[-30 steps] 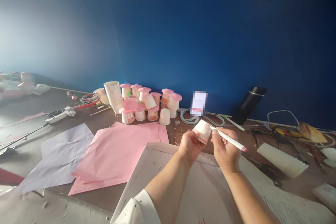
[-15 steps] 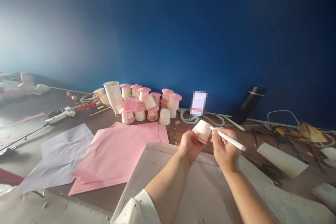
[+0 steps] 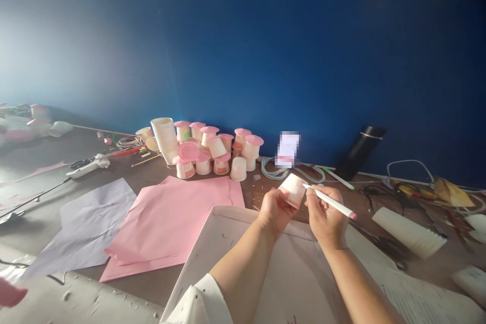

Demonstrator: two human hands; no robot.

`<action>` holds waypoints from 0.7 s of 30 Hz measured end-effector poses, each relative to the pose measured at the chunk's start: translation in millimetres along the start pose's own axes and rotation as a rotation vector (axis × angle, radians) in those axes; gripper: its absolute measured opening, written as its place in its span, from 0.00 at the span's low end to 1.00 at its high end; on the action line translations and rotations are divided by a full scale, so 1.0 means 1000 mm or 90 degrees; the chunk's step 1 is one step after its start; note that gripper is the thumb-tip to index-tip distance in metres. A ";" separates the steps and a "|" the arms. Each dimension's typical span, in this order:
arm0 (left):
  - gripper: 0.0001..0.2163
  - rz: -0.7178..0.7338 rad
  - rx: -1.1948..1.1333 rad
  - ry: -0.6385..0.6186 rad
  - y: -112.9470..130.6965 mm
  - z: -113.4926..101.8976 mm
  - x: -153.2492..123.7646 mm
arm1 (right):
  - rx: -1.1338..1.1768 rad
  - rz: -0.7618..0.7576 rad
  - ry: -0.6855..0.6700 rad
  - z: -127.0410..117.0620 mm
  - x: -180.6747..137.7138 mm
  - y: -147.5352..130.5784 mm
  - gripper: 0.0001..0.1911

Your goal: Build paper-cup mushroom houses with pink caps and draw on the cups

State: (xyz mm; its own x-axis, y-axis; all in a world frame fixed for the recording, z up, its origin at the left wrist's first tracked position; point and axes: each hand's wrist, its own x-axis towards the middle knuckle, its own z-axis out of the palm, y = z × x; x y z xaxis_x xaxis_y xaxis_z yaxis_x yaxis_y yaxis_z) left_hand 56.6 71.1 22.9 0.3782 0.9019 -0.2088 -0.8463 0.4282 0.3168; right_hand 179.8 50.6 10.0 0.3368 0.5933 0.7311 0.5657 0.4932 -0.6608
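Tilted in my left hand (image 3: 276, 208) is a white paper cup (image 3: 291, 186) with reddish drawn patches on its side. The fingers of that hand wrap round its lower left part. My right hand (image 3: 327, 215) grips a white marker (image 3: 336, 204) with a pink end cap, and its tip meets the cup's upper right side. Both hands are above a shallow white box lid (image 3: 292, 268). Behind to the left stand several upturned paper cups (image 3: 222, 163) topped with pink discs, some bearing drawn windows and doors.
A tall stack of paper cups (image 3: 164, 139) stands left of the decorated ones. Pink paper sheets (image 3: 178, 217) and a pale sheet (image 3: 87, 223) lie on the left. At the back are a phone (image 3: 287, 149), cables and a black flask (image 3: 360, 152); another cup stack (image 3: 408, 232) lies right.
The marker tip stays at the cup, where a small reddish outline shows more clearly. At the lower left edge, a pink thing has changed shape and position. My hands have hardly moved.
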 end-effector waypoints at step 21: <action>0.16 0.001 0.000 0.006 0.000 0.000 0.000 | -0.001 -0.008 -0.010 0.000 -0.001 0.002 0.13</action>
State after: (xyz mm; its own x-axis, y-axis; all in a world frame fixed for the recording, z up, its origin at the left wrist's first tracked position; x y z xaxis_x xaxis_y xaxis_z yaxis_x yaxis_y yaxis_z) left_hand 56.4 71.1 23.5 0.3733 0.9021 -0.2166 -0.8469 0.4266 0.3173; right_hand 180.0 51.0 8.2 0.3176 0.5970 0.7367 0.5717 0.4993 -0.6511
